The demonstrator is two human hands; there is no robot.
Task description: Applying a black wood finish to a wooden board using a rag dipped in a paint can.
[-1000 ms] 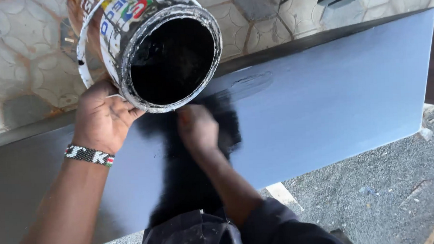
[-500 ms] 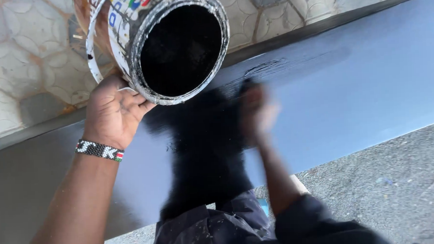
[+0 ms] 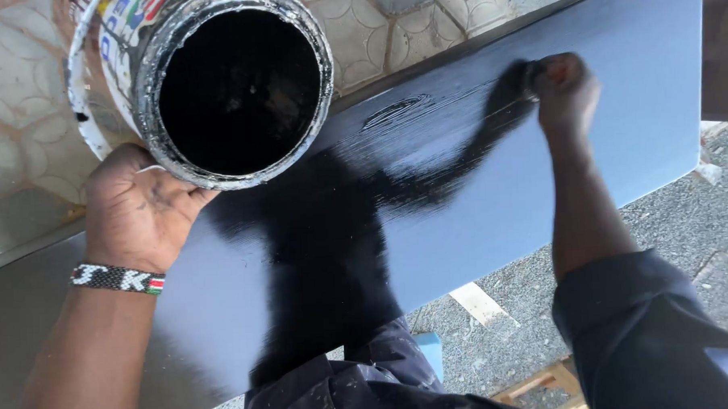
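So the big blue-grey board (image 3: 634, 98) runs across the whole view from 8 o'clock up to 2 o'clock, smooth and a bit glossy, lying over a patterned tile floor (image 3: 14, 120). A wide patch of wet black paint (image 3: 326, 262) covers its middle, shiny, with a streaky tail sweeping up toward 2 o'clock. At 11 o'clock there's the paint tin (image 3: 214, 81), tipped mouth-first at the camera, black inside, rim crusted with pale dried paint. The left hand (image 3: 134, 212) cups it from below, grip wrapped round the bottom edge, beaded wristband (image 3: 116, 278) on that wrist. The right hand (image 3: 566, 88) at 2 o'clock has its grip pinched on something dark, pressed to the board at the streak's end; can't tell what exactly.
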